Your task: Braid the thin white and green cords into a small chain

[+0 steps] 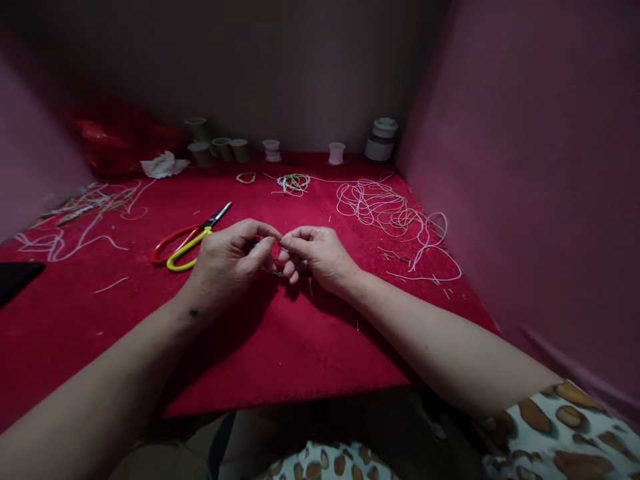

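Above the middle of the red cloth, my left hand (235, 257) and my right hand (317, 253) meet fingertip to fingertip. Each is closed in a pinch on something small, mostly hidden by the fingers; a thin strand seems to hang below my right hand, too fine to name surely. Scissors (193, 243) with one red and one yellow handle lie just left of my left hand, blades toward the back. Behind my hands rest a small bracelet-like cord loop (246, 178) and a bundle of green and white cord loops (293, 182).
Tangled pale cord (375, 203) spreads at right, with cut scraps nearby. More white cord (95, 207) lies at left, near a black flat object (20, 277). Spools (337, 153), a lidded jar (381, 140), crumpled tissue (165, 165) and a red bag (120, 140) line the back.
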Action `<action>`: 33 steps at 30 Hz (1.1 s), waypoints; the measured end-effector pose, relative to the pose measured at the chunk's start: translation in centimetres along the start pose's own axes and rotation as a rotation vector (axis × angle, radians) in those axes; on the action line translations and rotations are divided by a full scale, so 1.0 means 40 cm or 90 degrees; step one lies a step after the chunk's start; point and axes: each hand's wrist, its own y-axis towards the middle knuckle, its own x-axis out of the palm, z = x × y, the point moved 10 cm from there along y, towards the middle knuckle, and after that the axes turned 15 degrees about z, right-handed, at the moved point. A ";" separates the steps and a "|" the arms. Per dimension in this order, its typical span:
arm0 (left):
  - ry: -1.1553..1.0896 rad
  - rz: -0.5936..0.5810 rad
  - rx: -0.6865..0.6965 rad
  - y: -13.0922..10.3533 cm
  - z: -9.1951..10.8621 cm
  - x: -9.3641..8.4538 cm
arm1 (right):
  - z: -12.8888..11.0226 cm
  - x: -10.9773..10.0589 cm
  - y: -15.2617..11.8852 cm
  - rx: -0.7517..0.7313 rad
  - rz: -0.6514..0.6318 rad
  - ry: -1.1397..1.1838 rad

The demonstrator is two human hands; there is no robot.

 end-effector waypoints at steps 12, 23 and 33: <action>-0.039 0.005 -0.030 -0.006 -0.007 0.010 | -0.005 0.001 -0.002 -0.017 0.011 -0.034; -0.057 0.023 -0.060 -0.017 -0.022 0.012 | -0.002 0.007 -0.006 -0.032 0.009 -0.081; -0.073 0.020 -0.084 -0.015 -0.035 0.022 | -0.010 0.010 -0.007 -0.053 0.033 -0.121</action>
